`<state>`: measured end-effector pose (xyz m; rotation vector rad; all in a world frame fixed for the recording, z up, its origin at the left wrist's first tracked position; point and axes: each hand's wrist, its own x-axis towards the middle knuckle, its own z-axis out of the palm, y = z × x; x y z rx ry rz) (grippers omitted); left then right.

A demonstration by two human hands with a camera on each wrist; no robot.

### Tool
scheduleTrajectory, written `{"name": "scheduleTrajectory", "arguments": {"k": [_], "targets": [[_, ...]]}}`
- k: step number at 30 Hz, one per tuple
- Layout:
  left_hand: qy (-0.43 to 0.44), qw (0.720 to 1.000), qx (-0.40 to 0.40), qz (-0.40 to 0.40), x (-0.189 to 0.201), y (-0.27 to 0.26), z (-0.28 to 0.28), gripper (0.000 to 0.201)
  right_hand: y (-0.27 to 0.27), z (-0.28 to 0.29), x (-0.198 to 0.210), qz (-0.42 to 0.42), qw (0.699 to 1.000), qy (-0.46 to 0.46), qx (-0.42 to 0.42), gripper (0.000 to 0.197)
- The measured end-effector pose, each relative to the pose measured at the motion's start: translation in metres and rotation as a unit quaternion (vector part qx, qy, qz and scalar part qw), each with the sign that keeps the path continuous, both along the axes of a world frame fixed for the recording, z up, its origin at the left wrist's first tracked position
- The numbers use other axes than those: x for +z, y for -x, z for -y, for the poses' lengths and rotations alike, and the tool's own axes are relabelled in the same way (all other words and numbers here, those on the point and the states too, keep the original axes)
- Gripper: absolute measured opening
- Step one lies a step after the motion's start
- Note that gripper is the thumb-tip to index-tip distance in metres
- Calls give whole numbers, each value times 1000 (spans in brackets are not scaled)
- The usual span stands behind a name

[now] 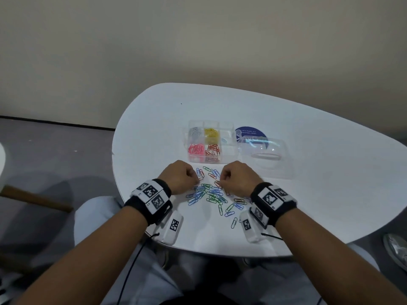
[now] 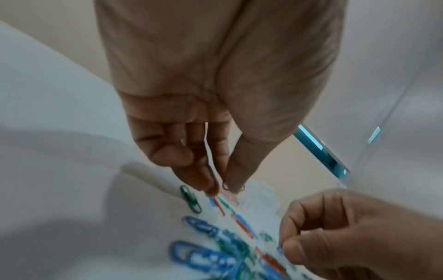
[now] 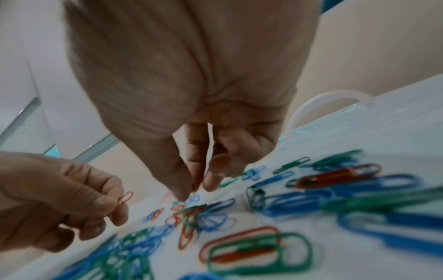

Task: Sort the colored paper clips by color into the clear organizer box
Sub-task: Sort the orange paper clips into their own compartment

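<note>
While both hands hover low over the white rounded surface [image 1: 154,119], the left hand [image 1: 179,178] has its grip pinched between thumb and forefinger on a small red wire paper clip [image 3: 124,199], which the right wrist view shows pretty clearly. The right hand [image 1: 236,178] has its thumb and fingertips [image 3: 179,193] drawn together, pointing down at the scattered pile of blue, green and red paper clips [image 1: 211,194]. Can't tell if it's actually got one pinched, since that spot is blurry.

The loose pile sits right between and just in front of the two wrists. Beyond it stands the clear plastic organizer box with square compartments [image 1: 228,150]: silvery clips back left, yellow ones next to them, pink ones front left, and red ones front middle. Its clear plastic lid [image 1: 267,159] lies flat just to the right of the box, partly over a round dark blue sticker with white lettering [image 1: 250,132].
</note>
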<state>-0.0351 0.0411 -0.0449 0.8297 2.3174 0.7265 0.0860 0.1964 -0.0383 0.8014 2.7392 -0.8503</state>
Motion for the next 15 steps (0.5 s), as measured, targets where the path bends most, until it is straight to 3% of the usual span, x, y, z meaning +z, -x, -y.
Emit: {"name": "scheduleTrajectory", "arguments": {"k": [5, 11, 13, 15], "targets": [[-115, 984, 64, 117, 7, 8, -4, 9, -11, -9, 4, -74, 996, 28, -33, 6], [-111, 956, 147, 229, 20, 3, -30, 18, 5, 10, 3, 8, 1000, -29, 1, 4], [-90, 969, 117, 197, 20, 7, -34, 26, 10, 13, 3, 23, 998, -49, 11, 2], [-41, 994, 40, 95, 18, 12, -32, 23, 13, 13, 3, 41, 997, -53, 23, 8]]}}
